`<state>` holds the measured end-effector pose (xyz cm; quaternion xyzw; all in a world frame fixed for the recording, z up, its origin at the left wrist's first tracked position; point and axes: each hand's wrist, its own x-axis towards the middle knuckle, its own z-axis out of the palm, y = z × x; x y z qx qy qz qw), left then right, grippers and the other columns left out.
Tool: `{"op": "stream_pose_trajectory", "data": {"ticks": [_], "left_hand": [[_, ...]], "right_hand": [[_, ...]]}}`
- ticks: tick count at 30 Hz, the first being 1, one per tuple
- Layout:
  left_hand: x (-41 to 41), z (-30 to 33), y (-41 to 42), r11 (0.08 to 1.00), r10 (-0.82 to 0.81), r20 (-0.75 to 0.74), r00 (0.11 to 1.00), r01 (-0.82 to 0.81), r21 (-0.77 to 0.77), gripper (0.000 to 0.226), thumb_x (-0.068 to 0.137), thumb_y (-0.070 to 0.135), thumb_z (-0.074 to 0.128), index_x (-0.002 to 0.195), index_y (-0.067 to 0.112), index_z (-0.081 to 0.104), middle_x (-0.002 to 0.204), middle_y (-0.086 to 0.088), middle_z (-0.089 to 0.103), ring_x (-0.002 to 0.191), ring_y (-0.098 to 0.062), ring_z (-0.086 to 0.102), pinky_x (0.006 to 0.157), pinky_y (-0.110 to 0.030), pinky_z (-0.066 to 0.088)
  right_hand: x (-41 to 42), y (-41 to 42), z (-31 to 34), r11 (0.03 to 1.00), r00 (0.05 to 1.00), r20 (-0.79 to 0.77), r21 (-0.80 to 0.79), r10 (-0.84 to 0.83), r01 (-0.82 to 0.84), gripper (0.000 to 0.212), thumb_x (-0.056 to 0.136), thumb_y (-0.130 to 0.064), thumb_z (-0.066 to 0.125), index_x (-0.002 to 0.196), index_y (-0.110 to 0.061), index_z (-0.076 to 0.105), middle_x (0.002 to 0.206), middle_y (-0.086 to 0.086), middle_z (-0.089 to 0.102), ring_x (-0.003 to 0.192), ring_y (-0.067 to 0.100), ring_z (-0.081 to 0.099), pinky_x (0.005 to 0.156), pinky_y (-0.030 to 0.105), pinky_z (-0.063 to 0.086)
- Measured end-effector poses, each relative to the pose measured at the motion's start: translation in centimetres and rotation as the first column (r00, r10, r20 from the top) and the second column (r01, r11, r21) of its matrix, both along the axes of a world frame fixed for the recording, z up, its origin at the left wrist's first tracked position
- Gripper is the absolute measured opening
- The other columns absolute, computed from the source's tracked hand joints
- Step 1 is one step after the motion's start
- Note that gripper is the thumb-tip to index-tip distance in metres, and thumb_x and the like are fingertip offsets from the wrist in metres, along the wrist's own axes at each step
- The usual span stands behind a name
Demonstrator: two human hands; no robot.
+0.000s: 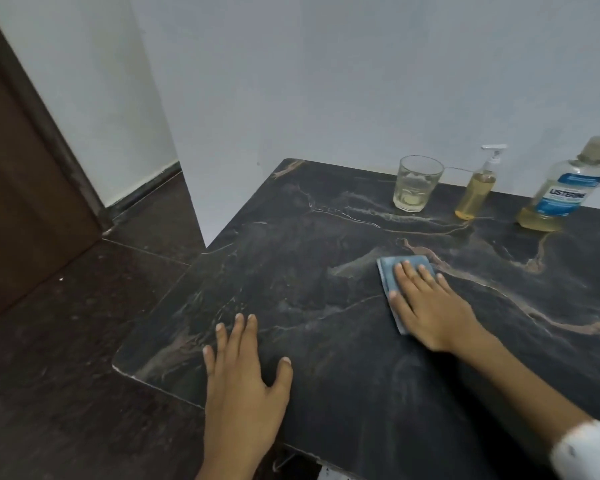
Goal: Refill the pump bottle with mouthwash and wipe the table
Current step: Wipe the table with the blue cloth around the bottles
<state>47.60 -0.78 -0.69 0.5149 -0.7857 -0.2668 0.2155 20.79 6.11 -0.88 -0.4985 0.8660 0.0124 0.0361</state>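
Left hand [243,372]: lower centre of frame, palm down, flat on worktop [291,271], fingers straight and spread, thumb splayed to frame right. Left forearm bare, runs down to bottom edge of frame.

Right hand [426,306]: centre right of frame, palm down, fingers straight and close together, pointing toward upper left, pressing flat on blue cloth [392,271]. Right forearm bare, extends diagonally to lower right corner; white patterned sleeve [589,452] at bottom right edge.
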Motion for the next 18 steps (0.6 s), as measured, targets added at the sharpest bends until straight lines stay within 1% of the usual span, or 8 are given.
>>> {"op": "stream_pose_trajectory", "data": {"ticks": [3, 6, 9, 12, 13, 15, 17, 18], "left_hand": [[0.0, -0.1, -0.5, 1.0, 0.019, 0.012, 1.0, -0.019, -0.006, 0.074, 0.093, 0.047, 0.044, 0.151, 0.025, 0.003, 0.158, 0.011, -0.006, 0.142, -0.007, -0.018, 0.107, -0.024, -0.02], [0.3, -0.3, -1.3, 0.999, 0.048, 0.038, 0.998, -0.047, -0.023, 0.073, 0.094, 0.049, 0.042, 0.151, 0.026, 0.003, 0.158, 0.011, -0.007, 0.142, -0.007, -0.019, 0.107, -0.026, -0.02], [0.8, -0.4, -2.6, 0.996, 0.07, 0.069, 0.995, -0.066, -0.053, 0.072, 0.094, 0.05, 0.04, 0.151, 0.027, 0.002, 0.158, 0.011, -0.007, 0.136, -0.002, -0.022, 0.108, -0.026, -0.02], [1.2, -0.7, -4.2, 0.994, 0.091, 0.082, 0.992, -0.085, -0.075, 0.072, 0.094, 0.049, 0.041, 0.151, 0.026, 0.004, 0.159, 0.011, -0.004, 0.131, 0.003, -0.022, 0.107, -0.024, -0.021], [1.2, -0.8, -4.6, 0.993, 0.094, 0.084, 0.992, -0.087, -0.08, 0.072, 0.094, 0.049, 0.041, 0.151, 0.026, 0.004, 0.159, 0.011, -0.004, 0.131, 0.002, -0.022, 0.106, -0.024, -0.022], [1.0, -1.1, -5.6, 0.991, 0.102, 0.093, 0.99, -0.093, -0.092, 0.072, 0.094, 0.049, 0.04, 0.151, 0.025, 0.003, 0.159, 0.01, -0.004, 0.132, 0.001, -0.023, 0.107, -0.024, -0.022], [0.5, -1.4, -6.5, 0.99, 0.11, 0.092, 0.99, -0.101, -0.099, 0.072, 0.094, 0.049, 0.039, 0.151, 0.025, 0.004, 0.159, 0.009, -0.004, 0.137, -0.003, -0.022, 0.107, -0.024, -0.022], [0.2, -1.4, -6.9, 0.989, 0.113, 0.088, 0.99, -0.104, -0.1, 0.071, 0.094, 0.049, 0.039, 0.151, 0.024, 0.005, 0.159, 0.008, -0.003, 0.14, -0.005, -0.02, 0.108, -0.024, -0.021]], "right_hand": [[0.7, -7.3, 0.3, 1.0, 0.998, 0.055, 0.008, -0.017, 0.017, 0.056, 0.104, -0.037, 0.013, 0.152, -0.012, 0.002, 0.16, 0.006, 0.0, 0.147, 0.027, -0.001, 0.117, 0.038, -0.002], [4.7, -12.2, 0.0, 0.985, 0.984, 0.058, -0.011, 0.171, -0.171, 0.055, 0.104, -0.036, 0.014, 0.152, -0.012, 0.003, 0.16, 0.007, 0.001, 0.146, 0.029, 0.0, 0.117, 0.038, -0.002], [8.8, -11.3, -0.4, 0.908, 0.909, 0.02, -0.062, 0.417, -0.415, 0.056, 0.103, -0.038, 0.013, 0.152, -0.014, 0.001, 0.16, 0.004, 0.0, 0.147, 0.023, -0.004, 0.118, 0.034, -0.004], [9.3, -6.4, 0.0, 0.826, 0.826, 0.032, -0.067, 0.563, -0.56, 0.057, 0.101, -0.044, 0.007, 0.152, -0.02, 0.002, 0.159, -0.006, -0.001, 0.146, 0.012, -0.007, 0.119, 0.028, -0.006], [8.8, -4.4, 0.2, 0.808, 0.811, -0.005, -0.084, 0.585, -0.583, 0.057, 0.101, -0.045, 0.009, 0.152, -0.019, 0.013, 0.158, -0.006, 0.009, 0.146, 0.011, 0.003, 0.119, 0.029, 0.002], [6.9, -1.5, 0.4, 0.818, 0.823, -0.057, -0.091, 0.564, -0.567, 0.057, 0.1, -0.044, 0.016, 0.143, -0.014, 0.04, 0.148, -0.002, 0.038, 0.138, 0.017, 0.033, 0.11, 0.031, 0.022], [4.4, -0.8, 1.1, 0.879, 0.88, -0.035, -0.032, 0.474, -0.475, 0.064, 0.1, -0.044, 0.009, 0.138, -0.01, 0.047, 0.142, 0.002, 0.047, 0.131, 0.023, 0.043, 0.106, 0.031, 0.025], [3.2, -1.4, 1.3, 0.902, 0.901, -0.041, 0.014, 0.432, -0.432, 0.068, 0.099, -0.045, 0.001, 0.142, -0.01, 0.041, 0.146, 0.002, 0.041, 0.134, 0.023, 0.039, 0.109, 0.031, 0.021]]}}
